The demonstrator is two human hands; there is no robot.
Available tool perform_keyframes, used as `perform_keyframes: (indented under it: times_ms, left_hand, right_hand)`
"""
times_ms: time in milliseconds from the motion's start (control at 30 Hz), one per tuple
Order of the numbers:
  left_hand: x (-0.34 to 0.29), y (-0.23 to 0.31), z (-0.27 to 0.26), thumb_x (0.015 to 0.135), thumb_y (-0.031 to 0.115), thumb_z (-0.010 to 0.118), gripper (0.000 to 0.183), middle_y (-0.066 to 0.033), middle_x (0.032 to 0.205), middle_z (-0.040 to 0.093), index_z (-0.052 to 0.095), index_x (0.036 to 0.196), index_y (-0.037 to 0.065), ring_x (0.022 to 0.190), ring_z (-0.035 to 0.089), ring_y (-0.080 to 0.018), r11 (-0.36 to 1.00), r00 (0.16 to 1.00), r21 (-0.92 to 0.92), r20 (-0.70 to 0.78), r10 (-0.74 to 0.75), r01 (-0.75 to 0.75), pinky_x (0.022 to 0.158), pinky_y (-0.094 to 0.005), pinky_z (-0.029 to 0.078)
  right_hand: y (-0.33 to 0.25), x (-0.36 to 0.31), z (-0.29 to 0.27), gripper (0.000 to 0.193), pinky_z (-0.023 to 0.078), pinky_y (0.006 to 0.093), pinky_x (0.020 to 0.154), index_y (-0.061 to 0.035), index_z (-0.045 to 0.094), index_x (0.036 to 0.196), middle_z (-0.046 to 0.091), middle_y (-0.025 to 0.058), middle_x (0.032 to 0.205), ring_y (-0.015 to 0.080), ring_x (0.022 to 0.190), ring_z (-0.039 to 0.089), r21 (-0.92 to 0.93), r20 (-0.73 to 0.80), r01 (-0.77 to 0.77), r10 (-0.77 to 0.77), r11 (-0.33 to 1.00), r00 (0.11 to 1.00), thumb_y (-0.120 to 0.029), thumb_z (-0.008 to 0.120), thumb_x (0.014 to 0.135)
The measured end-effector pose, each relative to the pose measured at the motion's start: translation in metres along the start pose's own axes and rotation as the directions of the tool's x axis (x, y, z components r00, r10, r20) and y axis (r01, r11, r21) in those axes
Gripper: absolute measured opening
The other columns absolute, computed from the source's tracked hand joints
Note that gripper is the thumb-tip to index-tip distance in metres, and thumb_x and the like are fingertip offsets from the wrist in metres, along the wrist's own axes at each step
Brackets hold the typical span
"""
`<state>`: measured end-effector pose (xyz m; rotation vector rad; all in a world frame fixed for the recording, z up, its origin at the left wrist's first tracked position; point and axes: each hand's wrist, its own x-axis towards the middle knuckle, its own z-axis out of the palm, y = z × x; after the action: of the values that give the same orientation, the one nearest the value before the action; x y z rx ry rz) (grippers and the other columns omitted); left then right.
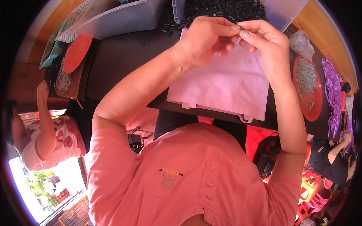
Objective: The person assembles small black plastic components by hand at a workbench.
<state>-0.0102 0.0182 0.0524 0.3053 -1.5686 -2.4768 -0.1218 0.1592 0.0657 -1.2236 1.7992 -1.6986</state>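
Note:
Both my hands meet above a pink cloth bag [222, 88] that lies on the dark table. My left hand [205, 39] pinches with thumb and forefinger, its other fingers curled. Fingertip to fingertip with it, my right hand [264, 39] pinches the same tiny dark piece, too small to name. Just beyond the hands is a heap of small black cylindrical parts [222, 11]. At the right stands a red oval plate [315, 109] with many small silvery pieces [305, 77] on it.
A clear plastic bin [128, 20] stands at the far left of the table [120, 60]. Right of the red plate lie purple strips [332, 98], with a crumpled clear bag [301, 44] beyond. Another red plate [78, 54] is at left. People sit at work on both sides.

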Motion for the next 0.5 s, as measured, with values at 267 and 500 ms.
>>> perform_keyframes:
  times_ms: [267,500]
  left_hand:
    - [-0.005,0.010,-0.034,0.086,0.015,0.067,0.015,-0.0016,0.074,0.061,0.068,0.086,-0.001,0.062,0.054,-0.0070,0.756,0.958,0.652,-0.175,0.227,-0.060,0.050,-0.0221,0.040]
    - [0.022,-0.019,-0.073,0.078,0.008,0.068,0.016,-0.0068,0.082,0.061,0.068,0.094,0.005,0.072,0.062,-0.0232,-0.099,0.713,0.977,0.205,0.670,-0.187,0.066,-0.0332,0.050]
  right_hand:
    - [0.016,0.007,0.006,0.011,0.039,0.0199,0.059,-0.0046,0.070,0.093,0.067,0.0019,0.078,0.0068,0.067,0.059,0.068,-0.067,0.023,-0.019,0.997,0.998,-0.012,0.064,0.086]
    - [0.025,0.005,-0.003,0.013,0.038,0.0201,0.057,-0.0042,0.070,0.092,0.065,0.0016,0.075,0.0076,0.064,0.058,0.141,-0.081,-0.074,0.086,0.987,0.993,-0.013,0.063,0.086]
